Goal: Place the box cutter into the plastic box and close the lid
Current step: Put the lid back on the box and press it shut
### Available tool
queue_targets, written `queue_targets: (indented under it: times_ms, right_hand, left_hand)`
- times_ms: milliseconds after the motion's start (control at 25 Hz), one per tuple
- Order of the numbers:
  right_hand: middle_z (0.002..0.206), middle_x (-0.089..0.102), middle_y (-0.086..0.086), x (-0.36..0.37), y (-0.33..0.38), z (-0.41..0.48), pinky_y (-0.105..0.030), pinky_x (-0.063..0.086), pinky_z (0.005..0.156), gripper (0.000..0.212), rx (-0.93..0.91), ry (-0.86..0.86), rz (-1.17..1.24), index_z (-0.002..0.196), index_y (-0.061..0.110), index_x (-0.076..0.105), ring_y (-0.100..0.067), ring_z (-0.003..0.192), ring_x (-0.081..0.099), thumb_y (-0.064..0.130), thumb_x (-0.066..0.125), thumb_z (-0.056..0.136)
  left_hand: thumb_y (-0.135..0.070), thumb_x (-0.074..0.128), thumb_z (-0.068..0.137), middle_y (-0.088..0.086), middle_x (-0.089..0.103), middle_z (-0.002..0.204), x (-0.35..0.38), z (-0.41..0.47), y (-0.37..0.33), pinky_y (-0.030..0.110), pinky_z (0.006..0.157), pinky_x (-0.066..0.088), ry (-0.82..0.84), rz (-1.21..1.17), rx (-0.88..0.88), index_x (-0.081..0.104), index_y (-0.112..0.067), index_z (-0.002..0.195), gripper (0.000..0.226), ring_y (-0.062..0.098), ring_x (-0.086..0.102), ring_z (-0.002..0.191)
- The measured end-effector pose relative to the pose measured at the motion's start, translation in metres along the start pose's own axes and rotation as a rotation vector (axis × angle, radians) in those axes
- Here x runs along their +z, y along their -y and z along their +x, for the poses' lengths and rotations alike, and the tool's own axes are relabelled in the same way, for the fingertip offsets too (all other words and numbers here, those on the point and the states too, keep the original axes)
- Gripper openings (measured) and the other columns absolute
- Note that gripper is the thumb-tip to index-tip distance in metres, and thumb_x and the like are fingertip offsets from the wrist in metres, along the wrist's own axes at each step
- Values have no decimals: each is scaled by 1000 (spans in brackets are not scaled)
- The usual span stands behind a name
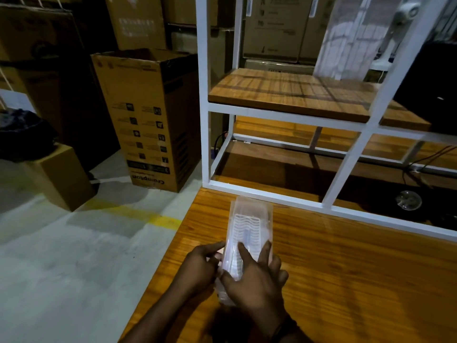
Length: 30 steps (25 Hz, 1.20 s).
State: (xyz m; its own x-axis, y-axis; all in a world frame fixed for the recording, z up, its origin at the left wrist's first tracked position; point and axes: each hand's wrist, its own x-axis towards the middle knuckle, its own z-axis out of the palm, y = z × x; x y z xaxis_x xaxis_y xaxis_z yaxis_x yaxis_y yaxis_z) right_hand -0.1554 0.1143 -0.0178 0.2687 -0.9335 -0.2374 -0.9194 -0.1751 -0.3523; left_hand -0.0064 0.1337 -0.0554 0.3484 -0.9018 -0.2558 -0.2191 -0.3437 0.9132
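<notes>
Clear plastic box (249, 226) on wooden table (346, 268); left hand (200, 266) and right hand (257, 280) grasp it.

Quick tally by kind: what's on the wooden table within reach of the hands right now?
Clear plastic box: 1, held by both hands
Hands on the box: 2, left hand and right hand
Round clear object under the white shelf frame: 1, too blurred to identify
Box cutter: 0 visible
Total: 4
</notes>
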Motion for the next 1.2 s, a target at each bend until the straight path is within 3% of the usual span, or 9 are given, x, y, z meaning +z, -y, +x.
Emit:
queue_targets:
  times_ms: [240,360,480,560,640,760,840,1040,1200]
  right_hand:
    - [170,-9,-10,-2,-4,-3,-44,20,112,87,-23,-15,36,155,43,24,-36,148,13,71,58,80]
    - [170,-5,-4,-2,-10,-3,-39,19,116,94,-24,-20,146,157,38,24,-31,151,13,57,72,79]
    - [165,19,-8,0,-22,-3,-33,27,118,93,21,-55,387,156,26,29,-28,150,23,33,81,79]
    - [149,48,-9,1,-33,-2,-36,45,108,87,83,-82,539,152,21,38,-29,136,48,26,83,78]
    - [132,64,-11,3,-41,-5,-39,57,86,80,193,-55,621,149,18,43,-28,114,66,30,82,80]
    - [106,75,-17,10,-56,-8,-43,59,69,55,285,-18,787,126,9,63,-32,82,73,37,80,82]
    - [93,76,-22,11,-58,-14,-41,56,58,29,307,-1,983,110,1,68,-32,61,69,21,74,90]
    - [95,74,-30,12,-49,-24,-40,56,58,15,280,19,1123,105,-5,66,-38,73,69,2,68,92]
    - [85,73,-31,14,-52,-18,-35,48,51,12,282,47,1100,100,0,65,-31,56,63,5,71,91]
  left_hand:
    - [-25,67,80,7,79,92,-3,5,-2,61,80,62,72,-135,-23,73,-65,88,42,39,77,89]
    - [1,68,88,-7,76,77,-8,7,-4,57,81,62,113,-122,-14,76,-47,107,52,31,74,80]
    - [4,70,84,-9,77,81,-16,5,-3,51,79,59,154,-161,-23,71,-20,126,49,26,72,77]
    - [3,71,79,2,78,98,-20,3,-3,54,84,60,194,-184,-41,70,-21,124,51,33,75,89]
    - [7,71,85,14,74,108,-25,-1,-1,52,84,62,236,-225,-94,64,-13,129,49,34,75,94]
    - [3,72,89,12,77,99,-32,-10,4,41,75,65,315,-231,-160,65,-9,125,39,27,76,87]
    - [4,72,88,12,80,95,-36,-14,11,41,76,64,351,-200,-164,69,-6,121,35,29,77,87]
    - [4,74,86,16,79,104,-44,-15,19,40,77,64,345,-145,-110,71,-10,122,38,35,77,94]
    - [5,74,86,19,78,107,-44,-12,21,45,80,64,351,-128,-90,71,-10,121,38,37,76,96]
